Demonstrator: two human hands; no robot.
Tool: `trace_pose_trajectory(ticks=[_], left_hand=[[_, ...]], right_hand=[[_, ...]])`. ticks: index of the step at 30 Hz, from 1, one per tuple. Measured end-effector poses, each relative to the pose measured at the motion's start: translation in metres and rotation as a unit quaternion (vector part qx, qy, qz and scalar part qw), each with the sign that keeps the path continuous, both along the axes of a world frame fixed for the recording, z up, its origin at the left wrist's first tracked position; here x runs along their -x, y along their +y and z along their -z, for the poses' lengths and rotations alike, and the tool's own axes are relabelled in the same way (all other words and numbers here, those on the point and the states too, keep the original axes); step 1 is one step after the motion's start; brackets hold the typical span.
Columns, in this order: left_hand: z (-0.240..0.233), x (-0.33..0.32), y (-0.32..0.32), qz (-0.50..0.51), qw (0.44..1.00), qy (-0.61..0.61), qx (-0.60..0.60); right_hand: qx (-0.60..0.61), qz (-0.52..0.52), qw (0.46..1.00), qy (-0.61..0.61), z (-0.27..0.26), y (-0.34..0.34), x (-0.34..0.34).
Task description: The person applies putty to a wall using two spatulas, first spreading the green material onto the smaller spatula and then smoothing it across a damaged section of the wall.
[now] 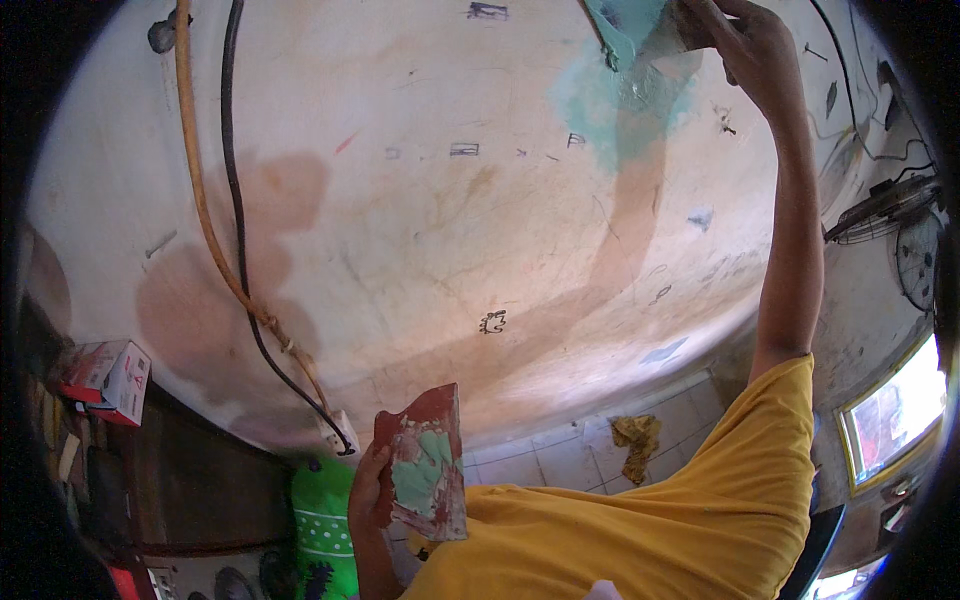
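My right hand (750,56), at the top right, is shut on a flat scraper (684,31) held against the wall. Turquoise putty coats much of its blade, and the top of the tool runs out of view. Around and below the blade, a damp-looking turquoise patch (585,101) of putty covers part of the pale wall (420,225). Low in the middle, my left hand (367,484) grips a reddish-brown board (442,405) by its left side. A thick smear of green putty (421,472) lies on the board's face.
A brown cable (196,180) and a black cable (234,165) run down the wall to a socket (343,433). A red-and-white box (112,379) sits at left, beside a green cloth (322,510). A fan (892,210) stands right; a crumpled yellowish cloth (636,442) lies on floor tiles.
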State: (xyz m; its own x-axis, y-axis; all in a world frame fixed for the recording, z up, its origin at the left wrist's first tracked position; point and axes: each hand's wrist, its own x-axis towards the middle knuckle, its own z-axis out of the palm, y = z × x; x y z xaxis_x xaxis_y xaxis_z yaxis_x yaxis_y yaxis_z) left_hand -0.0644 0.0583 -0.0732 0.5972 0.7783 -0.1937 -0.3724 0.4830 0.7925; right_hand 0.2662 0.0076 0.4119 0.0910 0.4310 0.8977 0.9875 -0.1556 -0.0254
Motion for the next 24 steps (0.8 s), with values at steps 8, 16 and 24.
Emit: trace_pose_trajectory(ticks=[8,16,24], left_hand=[[-0.008,-0.005,0.0,-0.002,0.999,0.001,0.044],[-0.014,-0.002,-0.004,-0.017,0.999,0.015,0.025],[0.0,0.003,0.002,0.032,0.999,0.018,0.04]], right_hand=[[-0.022,-0.009,0.999,0.03,-0.006,0.006,-0.017],[-0.116,-0.086,0.989,-0.033,-0.014,-0.055,-0.066],[-0.177,0.097,0.835,-0.513,0.031,-0.097,-0.024]])
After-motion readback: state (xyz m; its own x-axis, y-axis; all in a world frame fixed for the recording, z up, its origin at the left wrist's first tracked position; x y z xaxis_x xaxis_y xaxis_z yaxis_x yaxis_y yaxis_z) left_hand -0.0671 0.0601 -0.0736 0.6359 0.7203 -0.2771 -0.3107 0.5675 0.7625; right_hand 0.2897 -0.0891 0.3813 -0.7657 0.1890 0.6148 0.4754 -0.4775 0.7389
